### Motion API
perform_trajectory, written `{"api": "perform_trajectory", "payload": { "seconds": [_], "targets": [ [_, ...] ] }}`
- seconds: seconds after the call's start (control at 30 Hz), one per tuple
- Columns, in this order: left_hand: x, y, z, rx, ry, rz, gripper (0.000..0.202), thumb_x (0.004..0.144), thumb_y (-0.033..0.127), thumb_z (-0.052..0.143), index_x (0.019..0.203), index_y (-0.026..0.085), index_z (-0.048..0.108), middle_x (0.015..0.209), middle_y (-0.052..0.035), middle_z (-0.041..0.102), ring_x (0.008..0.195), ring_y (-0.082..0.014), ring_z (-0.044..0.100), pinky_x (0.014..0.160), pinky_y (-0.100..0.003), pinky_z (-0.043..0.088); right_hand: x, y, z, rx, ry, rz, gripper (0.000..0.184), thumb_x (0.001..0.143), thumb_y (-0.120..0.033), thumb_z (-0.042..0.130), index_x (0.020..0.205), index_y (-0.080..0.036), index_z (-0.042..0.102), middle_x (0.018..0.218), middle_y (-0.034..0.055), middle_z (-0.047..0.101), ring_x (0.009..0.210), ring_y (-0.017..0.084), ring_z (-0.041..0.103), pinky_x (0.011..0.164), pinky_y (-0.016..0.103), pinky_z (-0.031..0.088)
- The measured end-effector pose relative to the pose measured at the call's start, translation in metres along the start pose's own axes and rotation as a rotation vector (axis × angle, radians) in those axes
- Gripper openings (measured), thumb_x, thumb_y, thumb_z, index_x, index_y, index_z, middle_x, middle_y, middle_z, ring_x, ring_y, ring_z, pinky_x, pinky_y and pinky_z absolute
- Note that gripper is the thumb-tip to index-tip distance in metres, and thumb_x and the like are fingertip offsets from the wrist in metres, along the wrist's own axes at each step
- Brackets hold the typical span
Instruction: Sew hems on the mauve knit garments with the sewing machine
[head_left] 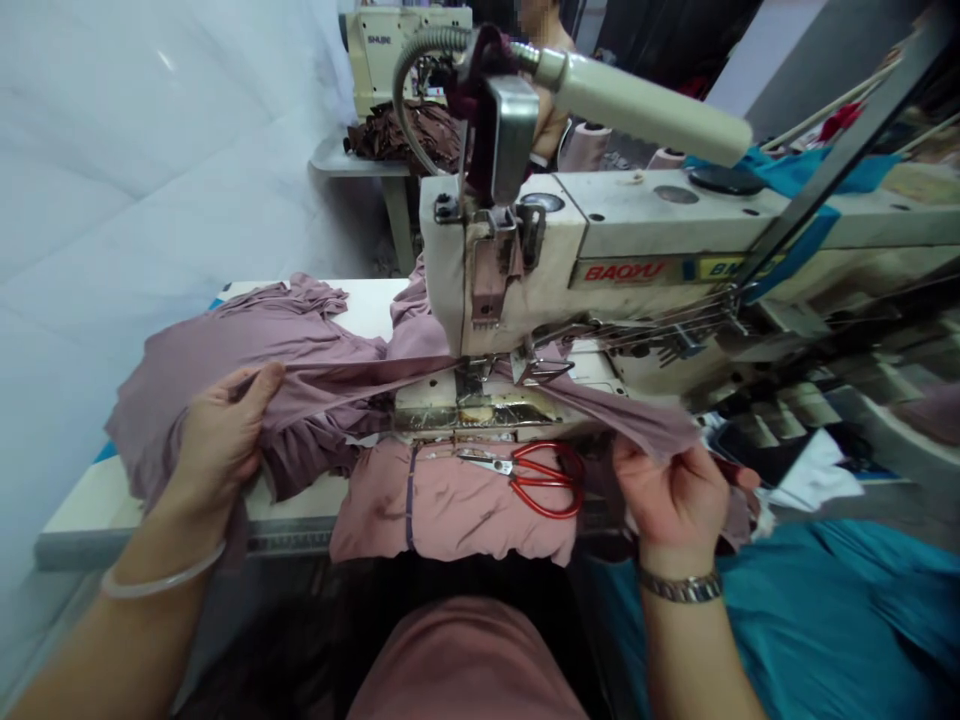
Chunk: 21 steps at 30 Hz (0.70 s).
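Observation:
A strip of mauve fabric (360, 375) stretches sideways through the needle area of a sewing machine (517, 290). On the left of the machine, my left hand (225, 430) is closed with thumb and fingers pinching the fabric. My right hand (671, 490) grips the fabric's other end (637, 415) to the right of the presser foot. The middle of the strip is hidden under the machine head. Red-handled scissors (544, 475) lie on a pink cloth pad (465, 510) at the machine's front edge, between my hands.
More mauve fabric (187, 360) is heaped on the white table (82, 500) at left. Teal fabric (840, 610) lies at lower right. Behind, a second sewing machine (375, 60) stands with brown cloth (412, 130), near a person. A lamp (645, 100) overhangs the machine.

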<state>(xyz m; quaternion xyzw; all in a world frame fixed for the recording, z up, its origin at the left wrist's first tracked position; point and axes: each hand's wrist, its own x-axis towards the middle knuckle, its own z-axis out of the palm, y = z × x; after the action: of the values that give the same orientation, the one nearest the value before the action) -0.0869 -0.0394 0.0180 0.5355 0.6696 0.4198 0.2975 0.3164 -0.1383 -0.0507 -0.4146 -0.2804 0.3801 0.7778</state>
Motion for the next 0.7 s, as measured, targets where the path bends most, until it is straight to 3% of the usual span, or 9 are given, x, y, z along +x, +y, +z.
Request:
{"api": "perform_trajectory", "payload": {
  "seconds": [0.07, 0.13, 0.17, 0.23, 0.3, 0.37, 0.47, 0.53, 0.7],
  "targets": [
    [0.0, 0.007, 0.005, -0.174, 0.054, 0.018, 0.031, 0.08, 0.052, 0.066, 0.087, 0.022, 0.064, 0.06, 0.0076, 0.061, 0.054, -0.0108, 0.053, 0.053, -0.022, 0.045, 0.0, -0.003, 0.024, -0.091, -0.024, -0.088, 0.025, 0.095, -0.041, 0.047, 0.089, -0.026, 0.067, 0.087, 0.0005, 0.071, 0.084, 0.015, 0.068, 0.079, 0.037, 0.058],
    [-0.003, 0.016, 0.018, -0.232, -0.048, 0.132, 0.025, 0.08, 0.045, 0.068, 0.086, 0.021, 0.067, 0.069, 0.0051, 0.066, 0.059, -0.0108, 0.057, 0.057, -0.021, 0.048, -0.007, -0.002, 0.053, -0.284, -0.109, -0.242, 0.02, 0.095, -0.038, 0.05, 0.093, -0.026, 0.066, 0.082, -0.0012, 0.069, 0.074, 0.014, 0.066, 0.072, 0.034, 0.058],
    [-0.006, 0.02, 0.028, -0.173, -0.193, 0.251, 0.024, 0.082, 0.043, 0.068, 0.088, 0.02, 0.069, 0.073, 0.0029, 0.068, 0.062, -0.0117, 0.059, 0.059, -0.022, 0.05, -0.012, 0.001, 0.067, -0.447, -0.234, -0.321, 0.015, 0.094, -0.033, 0.053, 0.094, -0.025, 0.066, 0.081, -0.0011, 0.069, 0.072, 0.014, 0.066, 0.071, 0.031, 0.058],
    [-0.014, 0.025, 0.052, 0.037, -0.531, 0.581, 0.03, 0.083, 0.041, 0.068, 0.101, 0.018, 0.071, 0.088, -0.0037, 0.072, 0.076, -0.0167, 0.065, 0.071, -0.027, 0.055, -0.019, 0.009, 0.086, -0.817, -0.642, -0.559, 0.017, 0.093, -0.03, 0.057, 0.104, -0.021, 0.067, 0.096, 0.005, 0.071, 0.087, 0.017, 0.067, 0.082, 0.035, 0.057],
    [-0.022, 0.025, 0.075, 0.278, -0.651, 0.937, 0.04, 0.085, 0.036, 0.067, 0.119, 0.015, 0.065, 0.109, -0.0115, 0.069, 0.099, -0.0228, 0.065, 0.088, -0.035, 0.054, -0.019, 0.018, 0.09, -1.121, -0.932, -0.774, 0.035, 0.091, -0.033, 0.06, 0.121, -0.015, 0.062, 0.118, 0.0131, 0.066, 0.11, 0.024, 0.061, 0.097, 0.042, 0.053],
    [-0.027, 0.02, 0.091, 0.506, -0.514, 1.193, 0.041, 0.089, 0.027, 0.062, 0.128, 0.014, 0.058, 0.117, -0.0149, 0.064, 0.107, -0.0249, 0.061, 0.092, -0.04, 0.052, -0.012, 0.023, 0.08, -1.321, -1.01, -0.893, 0.052, 0.09, -0.033, 0.061, 0.135, -0.01, 0.052, 0.132, 0.0175, 0.059, 0.122, 0.029, 0.054, 0.102, 0.048, 0.05],
    [-0.034, 0.013, 0.098, 0.71, -0.331, 1.366, 0.035, 0.093, 0.015, 0.052, 0.127, 0.017, 0.058, 0.101, -0.0103, 0.066, 0.089, -0.0205, 0.063, 0.077, -0.034, 0.053, 0.003, 0.02, 0.059, -1.39, -1.015, -0.914, 0.052, 0.091, -0.019, 0.057, 0.141, -0.011, 0.046, 0.133, 0.0177, 0.057, 0.119, 0.026, 0.055, 0.099, 0.048, 0.051],
    [-0.038, 0.012, 0.096, 0.738, -0.297, 1.418, 0.033, 0.094, 0.012, 0.047, 0.125, 0.017, 0.06, 0.101, -0.0101, 0.066, 0.087, -0.0196, 0.062, 0.076, -0.033, 0.051, 0.008, 0.014, 0.052, -1.35, -1.047, -0.924, 0.046, 0.092, -0.011, 0.052, 0.138, -0.012, 0.05, 0.13, 0.0168, 0.059, 0.116, 0.023, 0.056, 0.098, 0.044, 0.052],
    [-0.053, 0.015, 0.096, 0.749, -0.308, 1.378, 0.032, 0.095, 0.013, 0.045, 0.123, 0.011, 0.061, 0.124, -0.0135, 0.062, 0.113, -0.0235, 0.056, 0.094, -0.036, 0.047, -0.004, 0.011, 0.062, -1.422, -1.036, -1.063, 0.028, 0.092, -0.008, 0.047, 0.116, -0.01, 0.062, 0.131, 0.0151, 0.06, 0.123, 0.027, 0.051, 0.098, 0.046, 0.049]
  ]
}}
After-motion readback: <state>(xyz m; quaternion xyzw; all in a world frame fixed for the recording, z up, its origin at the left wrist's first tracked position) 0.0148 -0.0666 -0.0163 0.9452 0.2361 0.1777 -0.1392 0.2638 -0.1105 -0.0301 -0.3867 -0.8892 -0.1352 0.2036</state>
